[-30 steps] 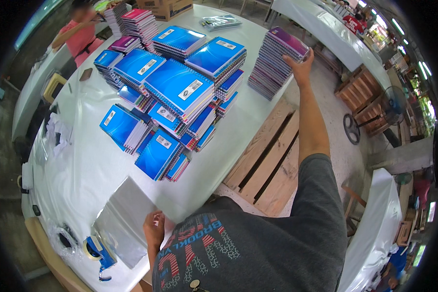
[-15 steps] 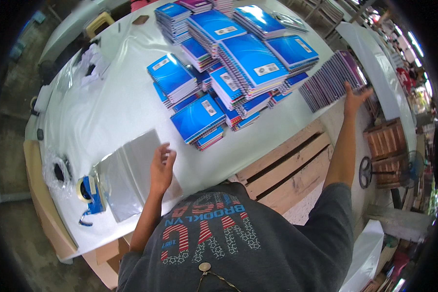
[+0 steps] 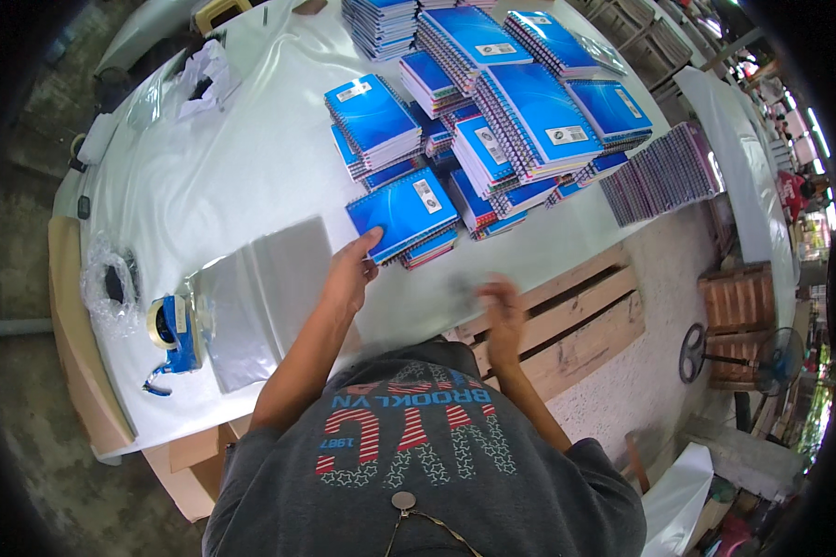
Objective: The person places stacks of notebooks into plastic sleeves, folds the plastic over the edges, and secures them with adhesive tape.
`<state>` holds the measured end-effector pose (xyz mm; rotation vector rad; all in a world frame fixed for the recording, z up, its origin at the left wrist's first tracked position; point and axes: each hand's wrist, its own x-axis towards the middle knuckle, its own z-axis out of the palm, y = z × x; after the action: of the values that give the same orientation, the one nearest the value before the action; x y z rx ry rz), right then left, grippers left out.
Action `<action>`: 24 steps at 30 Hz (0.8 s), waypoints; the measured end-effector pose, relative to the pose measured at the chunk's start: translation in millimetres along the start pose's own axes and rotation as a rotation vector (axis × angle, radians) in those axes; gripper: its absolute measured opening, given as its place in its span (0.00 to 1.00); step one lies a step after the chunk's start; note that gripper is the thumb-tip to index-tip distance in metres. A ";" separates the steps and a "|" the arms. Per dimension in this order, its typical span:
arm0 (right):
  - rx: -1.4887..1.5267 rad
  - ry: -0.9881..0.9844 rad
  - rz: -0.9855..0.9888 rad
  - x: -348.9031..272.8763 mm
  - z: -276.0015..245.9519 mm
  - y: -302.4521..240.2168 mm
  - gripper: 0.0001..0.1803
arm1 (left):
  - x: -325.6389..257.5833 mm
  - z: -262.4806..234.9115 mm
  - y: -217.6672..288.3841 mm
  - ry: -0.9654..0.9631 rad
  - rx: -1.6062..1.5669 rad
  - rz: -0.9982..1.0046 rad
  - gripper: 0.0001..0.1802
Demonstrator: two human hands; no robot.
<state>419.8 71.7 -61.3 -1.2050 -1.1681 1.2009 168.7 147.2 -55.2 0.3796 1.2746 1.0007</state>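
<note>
At the near corner of the closest pile, my left hand (image 3: 351, 271) has its thumb on top of a blue spiral notebook (image 3: 398, 215) and its fingers curled at the edge below. More notebooks lie under that one. My right hand (image 3: 503, 314) is smeared by motion above the table's front edge, beside the wooden pallet (image 3: 581, 327); its fingers cannot be made out. Behind stand several stacks of blue spiral notebooks (image 3: 539, 113). Clear plastic sheets (image 3: 255, 297) lie flat to the left of my left forearm.
A blue tape dispenser (image 3: 182, 339) with a roll of tape sits left of the sheets, near crumpled clear plastic (image 3: 111, 278). On the right stands a row of purple-covered spiral notebooks (image 3: 664, 176). A fan (image 3: 778, 360) and wooden crates (image 3: 736, 302) are farther right.
My left hand has moved forward and taken hold of the near notebook's corner. My right hand has come back from the purple notebooks toward my body. The view has shifted.
</note>
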 end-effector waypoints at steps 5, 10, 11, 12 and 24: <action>0.673 -0.142 0.309 16.6 139.8 -31.3 0.29 | -77.3 -41.3 -17.3 -0.109 -0.114 0.339 0.42; 0.390 -0.443 0.245 18.9 199.1 -34.7 0.40 | -121.2 -126.5 0.2 0.120 0.146 0.491 0.56; 0.290 -0.510 0.058 12.9 210.5 -30.5 0.41 | -125.9 -149.7 9.3 0.173 0.340 0.655 0.58; 0.193 -0.569 -0.132 7.1 221.1 -25.4 0.42 | -128.5 -169.8 16.9 0.222 0.540 0.811 0.59; 0.177 -0.687 -0.165 -22.5 275.5 40.7 0.60 | -102.2 -221.7 -39.8 -0.137 0.230 0.722 0.51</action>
<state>142.8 57.2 -94.9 -0.5482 -1.5772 1.6078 -13.7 -16.6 -88.6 1.1222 1.1443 1.3974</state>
